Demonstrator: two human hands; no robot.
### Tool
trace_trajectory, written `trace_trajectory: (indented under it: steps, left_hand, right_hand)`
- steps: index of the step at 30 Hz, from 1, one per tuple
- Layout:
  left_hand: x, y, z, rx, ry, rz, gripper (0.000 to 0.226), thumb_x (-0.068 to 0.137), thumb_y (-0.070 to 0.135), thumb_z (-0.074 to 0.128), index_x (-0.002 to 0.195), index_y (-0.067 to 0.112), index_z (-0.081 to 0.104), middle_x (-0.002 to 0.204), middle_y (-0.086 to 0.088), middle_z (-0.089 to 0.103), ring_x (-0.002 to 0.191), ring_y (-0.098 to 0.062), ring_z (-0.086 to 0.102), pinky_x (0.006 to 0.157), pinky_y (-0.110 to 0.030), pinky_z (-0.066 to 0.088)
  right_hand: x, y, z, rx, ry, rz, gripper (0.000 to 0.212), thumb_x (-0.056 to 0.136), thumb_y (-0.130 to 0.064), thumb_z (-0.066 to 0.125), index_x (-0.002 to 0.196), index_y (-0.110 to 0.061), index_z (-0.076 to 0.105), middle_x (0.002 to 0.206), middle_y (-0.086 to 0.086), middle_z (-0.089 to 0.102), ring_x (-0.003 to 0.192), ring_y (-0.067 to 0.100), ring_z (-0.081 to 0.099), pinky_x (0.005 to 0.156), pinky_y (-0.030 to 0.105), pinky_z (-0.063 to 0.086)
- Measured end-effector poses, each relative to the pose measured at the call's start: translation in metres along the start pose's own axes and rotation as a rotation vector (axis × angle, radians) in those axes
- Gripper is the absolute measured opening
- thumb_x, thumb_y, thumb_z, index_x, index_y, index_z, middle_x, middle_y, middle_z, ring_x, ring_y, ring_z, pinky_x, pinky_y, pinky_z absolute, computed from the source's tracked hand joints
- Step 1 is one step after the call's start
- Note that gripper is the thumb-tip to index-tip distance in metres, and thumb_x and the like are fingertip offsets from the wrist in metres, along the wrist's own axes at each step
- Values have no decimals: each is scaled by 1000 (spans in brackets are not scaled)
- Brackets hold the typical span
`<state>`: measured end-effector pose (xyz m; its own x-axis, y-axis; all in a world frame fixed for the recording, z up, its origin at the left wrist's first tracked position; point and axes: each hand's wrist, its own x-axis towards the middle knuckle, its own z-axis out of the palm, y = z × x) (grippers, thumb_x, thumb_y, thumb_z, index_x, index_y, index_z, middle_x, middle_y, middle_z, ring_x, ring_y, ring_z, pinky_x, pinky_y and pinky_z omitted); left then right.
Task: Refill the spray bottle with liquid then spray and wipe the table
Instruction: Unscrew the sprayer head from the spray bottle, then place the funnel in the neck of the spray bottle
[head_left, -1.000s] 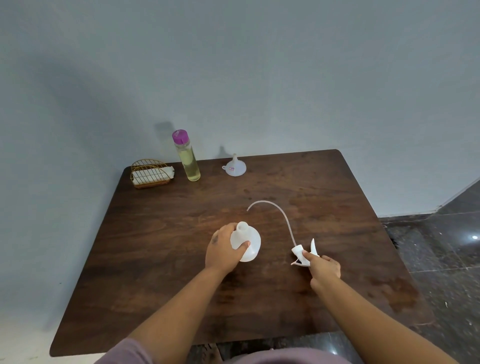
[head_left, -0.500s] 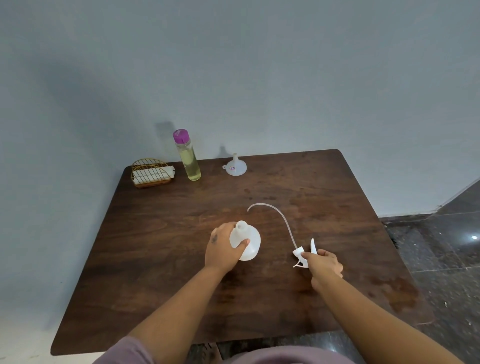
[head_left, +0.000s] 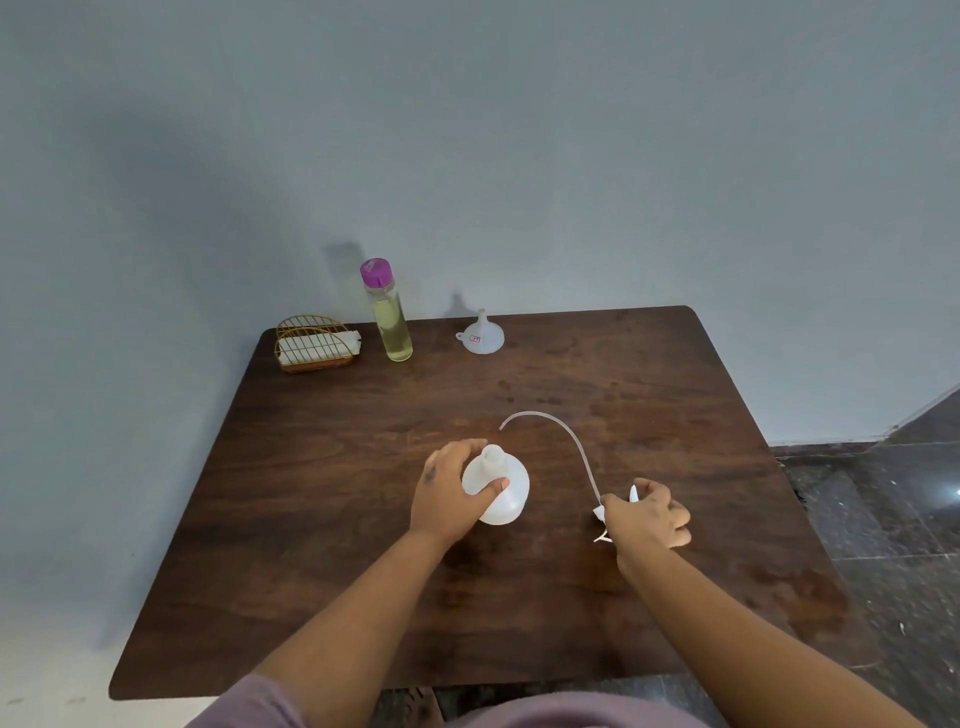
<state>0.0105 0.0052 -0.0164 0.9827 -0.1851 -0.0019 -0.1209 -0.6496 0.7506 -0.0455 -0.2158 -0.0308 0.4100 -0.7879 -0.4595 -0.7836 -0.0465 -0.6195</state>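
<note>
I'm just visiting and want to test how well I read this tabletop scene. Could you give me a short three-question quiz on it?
1. True or false: the spray head is screwed onto the spray bottle.
2. Which hand grips the bottle? A) left hand B) right hand C) neither
3. Fill in: the refill bottle of yellowish liquid has a ____ cap.

Key
1. False: the head is off, held by the right hand, its tube arching free above the table.
2. A
3. Purple. The bottle stands between the wire holder and the funnel.
</note>
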Motion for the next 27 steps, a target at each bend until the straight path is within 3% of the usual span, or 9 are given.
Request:
trace_trajectory:
  steps: [6, 10, 14, 17, 20, 21, 24, 27]
  left_hand:
    - [2, -5, -19, -167, 26, -4, 57, 77, 61, 66, 126, 34, 57, 128, 15, 57, 116, -3, 54, 92, -24, 48]
    - [22, -10, -37, -174, 149, -67, 39, 92, 40, 62, 126, 24, 59, 126, 7, 61, 116, -8, 57, 95, -30, 51]
    - [60, -9, -52, -141, 155, -110, 39, 92, 25, 64, 130, 16, 57, 128, 2, 61, 118, -13, 56, 96, -31, 50]
    - [93, -6, -58, -109, 116, -160, 42, 93, 25, 63, 133, 17, 53, 129, 3, 60, 119, -14, 55, 102, -36, 47]
    - [126, -5, -58, -105, 55, -185, 44, 95, 23, 60, 137, 16, 49, 132, 2, 58, 120, -15, 55, 104, -33, 44]
    - [137, -5, -57, -92, 39, -177, 45, 95, 22, 60, 138, 15, 48, 133, 1, 58, 120, -15, 55, 103, -31, 43]
    - [169, -7, -51, -64, 5, -153, 44, 97, 22, 56, 140, 14, 46, 136, -1, 56, 123, -17, 54, 104, -31, 42]
    - [199, -14, -41, -97, -7, -173, 42, 100, 24, 52, 140, 13, 45, 138, -3, 56, 125, -18, 53, 106, -33, 42]
  right_hand:
    - [-12, -30, 8, -29, -46, -228, 47, 79, -24, 69, 122, -29, 49, 138, 5, 33, 123, 31, 32, 99, 45, 36]
    - [-12, -60, 13, -22, -116, -432, 40, 83, -23, 66, 120, -25, 52, 135, 7, 38, 124, 29, 32, 100, 41, 38]
    - [-9, -105, 31, -25, -233, -574, 29, 86, -22, 65, 113, -23, 55, 126, 5, 43, 123, 25, 39, 101, 34, 36]
    - [-2, -141, 50, -30, -295, -607, 29, 86, -25, 67, 112, -22, 56, 125, 3, 48, 111, 17, 50, 94, 28, 44]
    - [11, -172, 72, -79, -318, -656, 35, 87, -24, 67, 119, -16, 56, 123, 1, 50, 82, 6, 54, 73, 8, 41]
    - [16, -181, 80, -103, -323, -668, 37, 86, -24, 68, 120, -14, 56, 123, 2, 50, 82, 6, 56, 73, 6, 41]
    - [36, -203, 108, -194, -318, -708, 45, 84, -26, 70, 124, -11, 55, 128, 7, 52, 111, 20, 55, 96, 27, 43]
    - [56, -221, 136, -267, -319, -737, 51, 83, -28, 71, 127, -10, 51, 131, 9, 49, 118, 23, 51, 101, 33, 41]
